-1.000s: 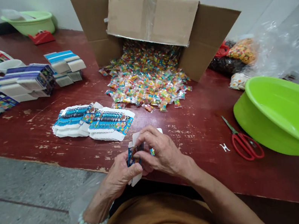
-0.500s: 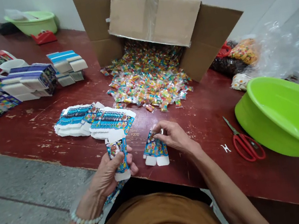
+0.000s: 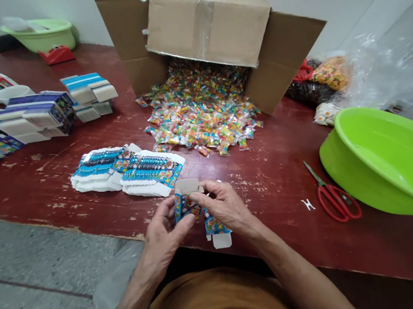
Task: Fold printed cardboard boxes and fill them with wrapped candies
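Just ahead of the left hand (image 3: 166, 232), stacks of flat printed carton blanks (image 3: 150, 174) block the way forward. Past the right hand (image 3: 225, 208), a stretch of worn red table (image 3: 275, 185) runs to red-handled scissors (image 3: 337, 204) and a tilted green plastic basin (image 3: 385, 161), while a spill of wrapped candies (image 3: 200, 118) bars the far side.

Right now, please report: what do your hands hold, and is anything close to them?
Left hand and right hand on small printed box. Second printed box below right hand. Flat box stack just beyond.
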Demonstrator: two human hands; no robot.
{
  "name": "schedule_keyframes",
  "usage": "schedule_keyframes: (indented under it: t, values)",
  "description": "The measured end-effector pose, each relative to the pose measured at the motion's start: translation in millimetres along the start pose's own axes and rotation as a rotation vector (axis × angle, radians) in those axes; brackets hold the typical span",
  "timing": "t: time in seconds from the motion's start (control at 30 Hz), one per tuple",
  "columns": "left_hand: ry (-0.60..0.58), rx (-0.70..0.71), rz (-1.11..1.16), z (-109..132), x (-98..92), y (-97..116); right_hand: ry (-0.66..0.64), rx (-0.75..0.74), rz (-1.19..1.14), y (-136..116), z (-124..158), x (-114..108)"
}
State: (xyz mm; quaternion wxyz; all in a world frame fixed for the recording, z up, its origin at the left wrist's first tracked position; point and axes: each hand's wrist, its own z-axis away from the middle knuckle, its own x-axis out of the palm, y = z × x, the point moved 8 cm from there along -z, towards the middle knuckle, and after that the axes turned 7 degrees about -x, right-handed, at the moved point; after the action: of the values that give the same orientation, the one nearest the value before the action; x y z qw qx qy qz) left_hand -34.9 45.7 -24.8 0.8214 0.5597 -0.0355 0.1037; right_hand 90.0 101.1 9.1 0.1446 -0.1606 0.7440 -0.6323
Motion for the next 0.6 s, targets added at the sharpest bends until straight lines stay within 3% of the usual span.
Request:
schedule_keyframes:
  t: [0.1,0.2,0.27,0.43,0.6]
  values:
    - [0.054,0.093,0.080,11.1,-5.2,10.4,0.024,0.063,-0.111,5.7,1.8,-0.9]
    - [0.132,0.192,0.070,21.6,-8.2,18.5,0.171,0.154,-0.214,14.3,7.2,-2.0]
    - [0.157,0.219,0.067,24.3,-9.3,19.7,0.224,0.131,-0.245,15.1,10.4,1.3]
    - [0.127,0.169,0.053,19.5,-12.8,13.1,0.176,0.033,-0.158,15.8,13.3,5.9]
    - [0.094,0.092,0.035,14.0,-14.3,6.8,0.025,0.137,-0.211,23.6,3.7,4.8]
